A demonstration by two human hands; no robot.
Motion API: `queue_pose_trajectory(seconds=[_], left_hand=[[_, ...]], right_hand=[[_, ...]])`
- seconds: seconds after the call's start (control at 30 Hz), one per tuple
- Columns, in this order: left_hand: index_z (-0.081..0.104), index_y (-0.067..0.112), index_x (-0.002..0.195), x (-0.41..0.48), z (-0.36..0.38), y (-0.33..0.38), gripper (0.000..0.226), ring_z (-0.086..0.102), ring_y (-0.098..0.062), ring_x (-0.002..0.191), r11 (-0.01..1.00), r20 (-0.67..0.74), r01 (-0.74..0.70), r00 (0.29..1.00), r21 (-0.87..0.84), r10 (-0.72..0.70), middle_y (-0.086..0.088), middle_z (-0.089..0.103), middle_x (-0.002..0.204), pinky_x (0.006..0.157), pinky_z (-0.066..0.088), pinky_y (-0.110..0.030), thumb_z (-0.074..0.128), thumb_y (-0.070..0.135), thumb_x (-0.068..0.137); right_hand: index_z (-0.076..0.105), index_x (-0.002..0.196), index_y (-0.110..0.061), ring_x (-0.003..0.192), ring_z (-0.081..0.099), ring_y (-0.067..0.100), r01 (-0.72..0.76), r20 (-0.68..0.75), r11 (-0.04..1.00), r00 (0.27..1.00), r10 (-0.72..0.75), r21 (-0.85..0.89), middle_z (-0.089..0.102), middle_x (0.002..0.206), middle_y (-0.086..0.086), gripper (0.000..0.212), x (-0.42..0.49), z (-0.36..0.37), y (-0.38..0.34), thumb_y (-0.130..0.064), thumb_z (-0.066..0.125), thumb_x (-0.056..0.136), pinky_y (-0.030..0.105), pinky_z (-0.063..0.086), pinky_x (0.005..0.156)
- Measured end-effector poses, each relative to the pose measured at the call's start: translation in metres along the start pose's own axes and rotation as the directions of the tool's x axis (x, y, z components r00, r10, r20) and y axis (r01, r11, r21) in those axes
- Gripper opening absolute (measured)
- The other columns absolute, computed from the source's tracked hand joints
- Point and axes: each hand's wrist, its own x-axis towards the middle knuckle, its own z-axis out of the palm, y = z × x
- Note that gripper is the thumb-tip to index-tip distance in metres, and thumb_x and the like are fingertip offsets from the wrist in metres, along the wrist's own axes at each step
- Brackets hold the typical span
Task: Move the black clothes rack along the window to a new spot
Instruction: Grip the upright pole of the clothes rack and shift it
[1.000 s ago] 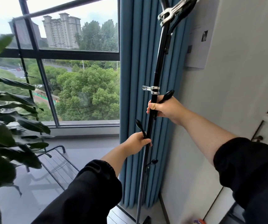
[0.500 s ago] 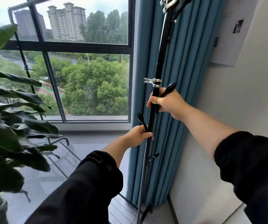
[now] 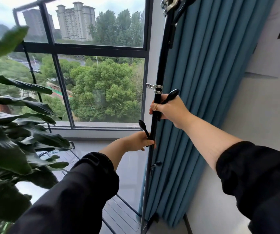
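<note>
While both hands, left hand (image 3: 136, 141) and right hand (image 3: 169, 109), stay clenched on the tall black metal clothes rack pole (image 3: 158, 85), it has slid toward nine o'clock, off the blue pleated curtain (image 3: 203, 81): relocation underway.

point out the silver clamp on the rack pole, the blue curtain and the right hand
silver clamp (image 3: 156, 88), head view, on the metal band around the black pole
blue curtain (image 3: 203, 81), head view, on a middle fold
right hand (image 3: 169, 109), head view, on the back of the hand gripping the pole

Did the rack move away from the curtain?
Yes. The rack has shifted left, toward the window: earlier its pole lay over the curtain; now it lines the curtain's left edge.
</note>
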Motion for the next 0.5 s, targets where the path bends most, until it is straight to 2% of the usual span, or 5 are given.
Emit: queue_pose_trajectory(seconds=[0.2,0.3,0.4,0.5], left_hand=[[0.064,0.016,0.099,-0.011,-0.014,-0.014,0.021,0.058,-0.009,0.096,0.993,-0.049,0.052,0.997,-0.102,-0.057,0.007,0.068,0.097,0.075,0.048,-0.026,0.043,0.018,0.099],[0.063,0.019,0.098,-0.024,-0.021,-0.025,0.020,0.060,-0.003,0.093,0.984,-0.091,0.072,0.992,-0.163,-0.087,0.009,0.068,0.097,0.076,0.048,-0.027,0.043,0.017,0.099],[0.061,0.016,0.102,-0.041,-0.029,-0.038,0.018,0.059,-0.010,0.098,0.970,-0.147,0.080,0.982,-0.229,-0.116,0.000,0.068,0.103,0.081,0.048,-0.031,0.044,0.016,0.099],[0.061,0.021,0.097,-0.059,-0.039,-0.049,0.018,0.060,-0.010,0.100,0.957,-0.183,0.075,0.975,-0.280,-0.130,0.003,0.068,0.099,0.085,0.048,-0.034,0.043,0.017,0.099]], right_hand=[[0.062,0.075,-0.007,0.071,0.067,0.023,0.042,0.059,0.999,0.997,-0.042,-0.009,0.067,0.079,0.015,0.014,0.015,0.019,-0.002,-0.003,0.066,0.087,0.030,0.054,0.058],[0.063,0.078,-0.006,0.072,0.069,0.023,0.033,0.094,0.999,0.995,-0.034,0.011,0.069,0.077,0.013,0.009,0.022,0.034,-0.005,-0.006,0.069,0.086,0.040,0.058,0.070],[0.064,0.079,-0.007,0.068,0.069,0.020,0.032,0.141,0.998,0.989,-0.038,0.045,0.068,0.074,0.010,0.009,0.022,0.054,-0.014,-0.005,0.069,0.085,0.043,0.058,0.074],[0.064,0.075,-0.009,0.072,0.070,0.023,0.046,0.166,0.997,0.985,-0.055,0.059,0.068,0.075,0.010,0.012,0.020,0.076,-0.024,-0.006,0.070,0.084,0.047,0.057,0.077]])
